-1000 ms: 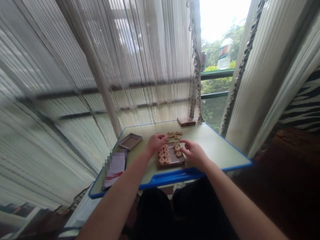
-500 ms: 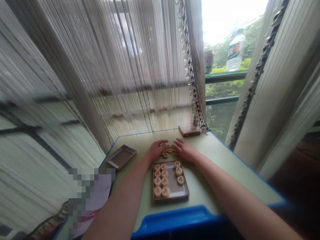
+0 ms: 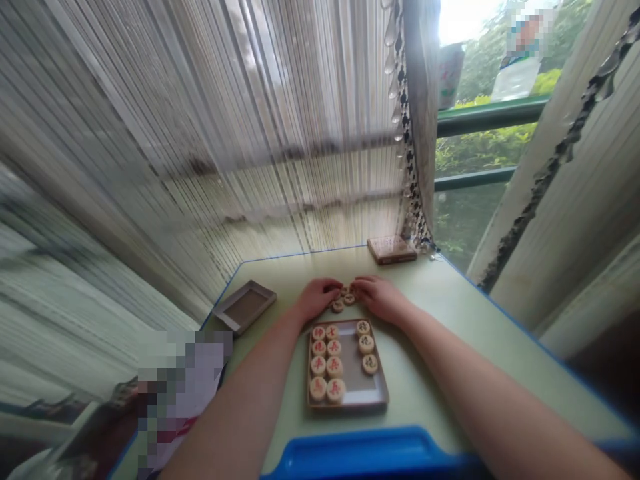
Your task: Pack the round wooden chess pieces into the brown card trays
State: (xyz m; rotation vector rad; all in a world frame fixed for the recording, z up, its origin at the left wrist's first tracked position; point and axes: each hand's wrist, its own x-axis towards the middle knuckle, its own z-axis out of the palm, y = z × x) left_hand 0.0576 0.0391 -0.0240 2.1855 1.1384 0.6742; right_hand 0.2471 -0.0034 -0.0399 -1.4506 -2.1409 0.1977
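Note:
A shallow brown tray (image 3: 376,393) lies on the green table (image 3: 450,320), holding several round wooden chess pieces (image 3: 327,365) marked in red on its left and three marked in black (image 3: 367,345) on its right. Just beyond the tray a small pile of loose pieces (image 3: 343,304) sits between my hands. My left hand (image 3: 316,300) and my right hand (image 3: 381,297) are cupped round that pile from either side, fingers curled inward and touching the pieces. What lies under the fingers is hidden.
An empty brown box lid (image 3: 244,306) lies at the table's left. A closed brown box (image 3: 392,249) sits at the far edge by the bead curtain (image 3: 280,133). A blurred paper (image 3: 180,380) lies near left. The table's blue front lip (image 3: 360,453) is close.
Both hands moved from the tray to the loose pile beyond it and drew together round it. The view tilted down and closer to the table.

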